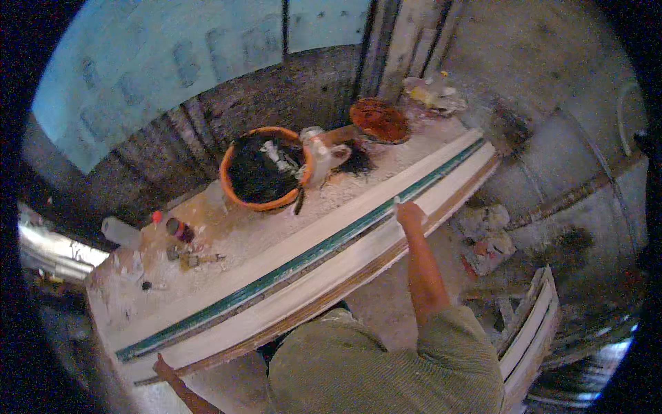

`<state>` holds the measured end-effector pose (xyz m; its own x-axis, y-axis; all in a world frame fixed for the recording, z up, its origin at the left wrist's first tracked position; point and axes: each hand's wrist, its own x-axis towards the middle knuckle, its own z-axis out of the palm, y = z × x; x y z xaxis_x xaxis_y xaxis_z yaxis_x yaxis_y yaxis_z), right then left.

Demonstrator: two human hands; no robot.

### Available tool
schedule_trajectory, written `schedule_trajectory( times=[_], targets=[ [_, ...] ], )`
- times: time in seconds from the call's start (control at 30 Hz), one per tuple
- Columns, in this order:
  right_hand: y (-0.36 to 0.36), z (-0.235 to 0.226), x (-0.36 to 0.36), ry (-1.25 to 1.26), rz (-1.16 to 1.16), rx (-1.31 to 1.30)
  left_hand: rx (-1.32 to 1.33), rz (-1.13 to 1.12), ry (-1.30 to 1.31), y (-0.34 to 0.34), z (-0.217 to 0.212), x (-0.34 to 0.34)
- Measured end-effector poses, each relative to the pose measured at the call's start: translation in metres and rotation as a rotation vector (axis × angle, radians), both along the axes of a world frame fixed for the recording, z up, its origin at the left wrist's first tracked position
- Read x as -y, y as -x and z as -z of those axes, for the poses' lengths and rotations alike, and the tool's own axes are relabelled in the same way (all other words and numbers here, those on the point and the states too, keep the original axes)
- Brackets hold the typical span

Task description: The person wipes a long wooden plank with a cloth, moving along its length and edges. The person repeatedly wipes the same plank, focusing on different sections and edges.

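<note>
A long white moulding lies slantwise along the front of the work table. Behind it runs a green strip with another pale length on its far side. My left hand is at the near left end of the moulding, its thumb on the top and its other fingers mostly hidden at the front edge. Further along, towards the right end, my right hand grips the same moulding from above, with a fingertip reaching to the gap beside the green strip.
An orange-rimmed tub with dark contents stands on the dusty table, beside a whitish jug. Behind are a reddish-brown round dish and crumpled material. A dark jar and white cylinder sit left. White lengths stand lower right.
</note>
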<state>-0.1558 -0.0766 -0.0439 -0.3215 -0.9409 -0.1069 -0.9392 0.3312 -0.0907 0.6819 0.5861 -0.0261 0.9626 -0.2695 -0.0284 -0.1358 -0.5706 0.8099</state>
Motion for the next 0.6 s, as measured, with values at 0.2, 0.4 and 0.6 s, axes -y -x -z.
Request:
schedule_trajectory(
  times=[0.2, 0.4, 0.6],
  targets=[
    [0.042, 0.059, -0.021, 0.169, -0.546, -0.349, 0.321, 0.137, -0.613, 0.054, 0.01, -0.06],
    [-0.089, -0.022, -0.09, -0.107, -0.506, 0.293, -0.012, -0.115, -0.008, 0.135, -0.024, -0.053],
    [-0.375, -0.111, -0.21, -0.574, -1.216, 0.295, -0.07, -0.173, -0.005, 0.137, -0.068, -0.102]
  ],
)
